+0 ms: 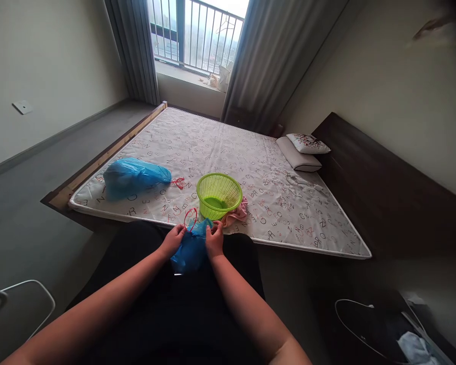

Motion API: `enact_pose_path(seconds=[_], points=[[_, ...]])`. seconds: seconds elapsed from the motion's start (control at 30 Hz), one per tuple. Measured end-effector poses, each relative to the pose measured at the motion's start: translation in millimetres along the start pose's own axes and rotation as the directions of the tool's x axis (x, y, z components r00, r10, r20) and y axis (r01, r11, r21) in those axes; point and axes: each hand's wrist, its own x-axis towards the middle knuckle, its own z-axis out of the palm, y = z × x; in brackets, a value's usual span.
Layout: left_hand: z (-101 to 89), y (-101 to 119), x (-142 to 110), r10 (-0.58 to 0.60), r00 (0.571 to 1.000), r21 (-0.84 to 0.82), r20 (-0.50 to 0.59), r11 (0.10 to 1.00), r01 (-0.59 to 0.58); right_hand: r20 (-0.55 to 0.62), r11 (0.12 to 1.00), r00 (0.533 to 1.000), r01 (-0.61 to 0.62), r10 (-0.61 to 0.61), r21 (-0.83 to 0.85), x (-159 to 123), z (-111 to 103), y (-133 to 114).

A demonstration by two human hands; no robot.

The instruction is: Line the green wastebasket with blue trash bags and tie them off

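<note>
My left hand [172, 240] and my right hand [215, 239] are both closed on the top of a small blue plastic bag [190, 253] that rests against my lap at the near edge of the mattress [273, 203]. A red drawstring loop [190, 217] sticks up from the bag between my hands. Just beyond stands a lime green plastic basket [219, 194], with a pink cloth [235, 215] lying at its right base. A second, fuller blue bag [132, 176] with a red tie [178, 182] lies on the mattress to the left.
The mattress has a letter-print cover and sits on a wooden frame [99, 162]. Two pillows [303, 151] lie at the far right by a dark headboard [383, 192]. Curtains [273, 56] flank a barred window. A white wire hanger [23, 304] is at lower left.
</note>
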Motion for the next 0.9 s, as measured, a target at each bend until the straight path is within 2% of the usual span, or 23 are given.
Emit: enact_pose_path(seconds=[0.07, 0.13, 0.23, 0.37, 0.53, 0.6, 0.7, 0.77, 0.83, 0.9], points=[[0.4, -2, 1, -0.024, 1.000, -0.044, 0.018, 0.999, 0.024, 0.122, 0.984, 0.979, 0.171, -0.165, -0.045, -4, 0, -4], [-0.5, -4, 2, -0.030, 0.999, -0.064, 0.032, 0.997, 0.032, 0.311, 0.971, 0.927, 0.235, -0.211, -0.038, -6, 3, -6], [-2.5, -6, 3, -0.001, 1.000, -0.071, 0.029, 0.997, 0.003, 0.483, 0.986, 0.863, 0.165, -0.144, -0.002, -7, 8, -3], [-3.9, -7, 5, 0.008, 1.000, -0.114, 0.019, 0.994, -0.006, 0.559, 0.991, 0.825, 0.011, -0.084, 0.132, -5, 9, -1], [-3.2, -5, 7, -0.017, 0.998, -0.177, 0.067, 0.984, 0.029, 0.705, 0.981, 0.707, -0.097, -0.049, 0.166, -10, 7, -2], [-4.2, -4, 6, -0.013, 0.998, -0.142, 0.064, 0.990, 0.022, 0.687, 0.976, 0.725, -0.119, -0.040, 0.183, -10, 8, -2], [-8.0, -1, 1, 0.069, 0.996, 0.006, -0.055, 0.998, -0.068, 0.528, 0.957, 0.849, -0.162, 0.009, 0.243, -4, 8, -2], [-9.9, 2, -4, 0.189, 0.975, 0.147, -0.113, 0.974, -0.172, 0.433, 0.945, 0.898, -0.201, 0.073, 0.259, 1, 7, -2], [-9.2, 6, -10, 0.306, 0.949, 0.268, -0.080, 0.923, -0.275, 0.407, 0.936, 0.907, -0.232, 0.109, 0.266, 4, 6, -1], [-5.7, 8, -15, 0.353, 0.936, 0.323, -0.005, 0.886, -0.332, 0.427, 0.932, 0.899, -0.235, 0.100, 0.276, 5, 5, -1]])
